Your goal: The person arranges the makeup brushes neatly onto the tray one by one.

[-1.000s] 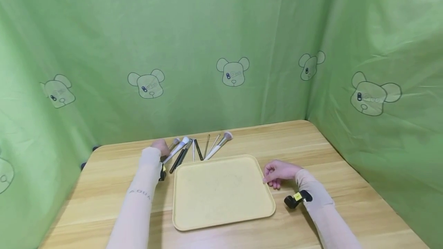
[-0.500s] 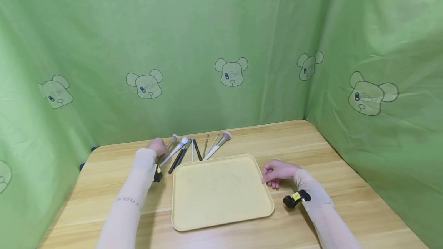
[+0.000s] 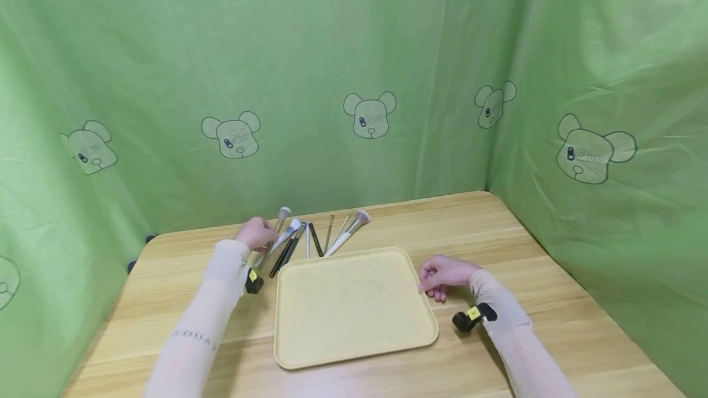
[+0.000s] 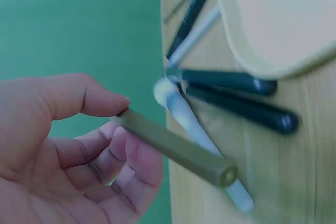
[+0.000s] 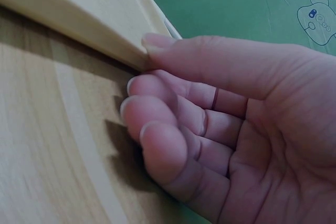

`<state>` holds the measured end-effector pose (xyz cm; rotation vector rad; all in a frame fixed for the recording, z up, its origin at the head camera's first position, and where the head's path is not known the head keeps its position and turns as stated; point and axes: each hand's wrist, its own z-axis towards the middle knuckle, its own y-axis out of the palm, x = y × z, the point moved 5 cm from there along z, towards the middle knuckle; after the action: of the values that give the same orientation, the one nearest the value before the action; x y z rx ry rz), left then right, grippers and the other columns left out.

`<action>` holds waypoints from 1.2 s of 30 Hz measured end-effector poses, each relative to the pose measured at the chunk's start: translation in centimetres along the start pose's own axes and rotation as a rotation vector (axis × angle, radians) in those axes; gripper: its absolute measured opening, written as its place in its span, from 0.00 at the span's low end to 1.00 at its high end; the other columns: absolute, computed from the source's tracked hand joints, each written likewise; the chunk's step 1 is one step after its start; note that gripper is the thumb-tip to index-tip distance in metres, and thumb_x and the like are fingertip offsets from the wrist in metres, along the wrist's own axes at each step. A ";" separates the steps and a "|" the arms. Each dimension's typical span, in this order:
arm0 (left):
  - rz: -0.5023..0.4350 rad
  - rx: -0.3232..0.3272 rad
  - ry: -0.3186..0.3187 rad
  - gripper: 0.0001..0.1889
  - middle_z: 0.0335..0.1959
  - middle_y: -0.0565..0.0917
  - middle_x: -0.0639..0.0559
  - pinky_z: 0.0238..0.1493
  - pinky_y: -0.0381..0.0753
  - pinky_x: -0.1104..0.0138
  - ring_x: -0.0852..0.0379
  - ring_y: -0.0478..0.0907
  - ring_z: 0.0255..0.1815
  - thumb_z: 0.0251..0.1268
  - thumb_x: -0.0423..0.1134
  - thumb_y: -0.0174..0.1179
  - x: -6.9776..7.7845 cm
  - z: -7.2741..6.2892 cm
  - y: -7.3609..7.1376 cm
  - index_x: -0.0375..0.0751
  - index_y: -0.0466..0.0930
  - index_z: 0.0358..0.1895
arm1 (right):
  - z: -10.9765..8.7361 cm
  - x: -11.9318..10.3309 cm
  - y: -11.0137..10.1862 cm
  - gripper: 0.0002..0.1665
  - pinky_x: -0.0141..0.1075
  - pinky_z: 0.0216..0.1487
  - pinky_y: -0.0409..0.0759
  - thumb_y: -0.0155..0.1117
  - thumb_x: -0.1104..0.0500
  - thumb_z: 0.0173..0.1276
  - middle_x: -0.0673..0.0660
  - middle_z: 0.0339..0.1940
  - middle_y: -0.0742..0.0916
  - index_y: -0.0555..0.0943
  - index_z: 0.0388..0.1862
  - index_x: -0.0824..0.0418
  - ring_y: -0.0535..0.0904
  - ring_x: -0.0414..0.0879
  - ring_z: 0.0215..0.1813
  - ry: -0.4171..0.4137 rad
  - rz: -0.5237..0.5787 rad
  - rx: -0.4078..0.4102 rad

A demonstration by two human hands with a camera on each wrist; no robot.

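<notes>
Green curtain (image 3: 310, 29), printed with bear heads, hung beyond both hands and along either side of them. Wood-grain desk (image 3: 553, 336) lay beneath the hands and reached out past them on the far side. Yellowish tray (image 3: 354, 309), round-cornered, sat on the desk between the hands, its bulk on the person's side of them.

Right hand (image 3: 449, 272) at the tray's right edge: thumb down on the rim, the edge pinched there, other fingers loosely curled just beside it, low over the wood. Left hand (image 3: 257, 233) mostly closed, thumb and fingertips pinching a brush with an olive-gold handle (image 4: 178, 149); handle end pointed back toward the person, bristles stuck out past the fingers on the far side.

Other brushes fanned out beyond the tray, to the right of the left hand. A broad-headed, white-handled brush (image 3: 348, 233) lay farthest along, between the two hands. A white brush with bluish bristles (image 4: 197, 129) lay just beside the left hand, below the held handle; two black-handled brushes (image 4: 241, 109) came next. Smallest: a thin brown-handled brush (image 3: 329, 235), near the broad one.
</notes>
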<state>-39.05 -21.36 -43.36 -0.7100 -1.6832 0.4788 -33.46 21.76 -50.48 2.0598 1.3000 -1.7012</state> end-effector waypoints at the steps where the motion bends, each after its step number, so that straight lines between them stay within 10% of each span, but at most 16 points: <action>1: -0.016 -0.004 0.001 0.05 0.33 0.79 0.48 0.39 0.88 0.63 0.52 0.81 0.36 0.59 0.31 0.58 0.4 -0.2 0.2 0.32 0.77 0.37 | 0.0 0.0 0.0 0.09 0.27 0.22 0.80 0.67 0.61 0.63 0.51 0.20 0.82 0.76 0.31 0.64 0.77 0.38 0.18 0.002 0.001 0.001; 17: -0.267 -0.209 0.073 0.15 0.30 0.75 0.50 0.45 0.88 0.59 0.58 0.75 0.29 0.61 0.26 0.56 5.8 -2.1 4.2 0.24 0.70 0.50 | -0.4 -0.4 -0.2 0.10 0.26 0.21 0.79 0.67 0.62 0.62 0.52 0.20 0.82 0.75 0.31 0.66 0.77 0.39 0.18 0.016 0.000 0.014; 36: -0.352 -0.318 0.089 0.06 0.27 0.80 0.49 0.36 0.89 0.65 0.58 0.80 0.25 0.58 0.26 0.60 8.3 -2.9 12.2 0.34 0.73 0.37 | -0.3 -0.4 0.1 0.09 0.27 0.22 0.80 0.66 0.62 0.63 0.52 0.20 0.82 0.75 0.30 0.66 0.77 0.38 0.19 0.020 0.002 0.010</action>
<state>-34.89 -6.98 -44.66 -0.6313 -1.7716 -0.0691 -33.19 21.63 -50.05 2.0876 1.2975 -1.6944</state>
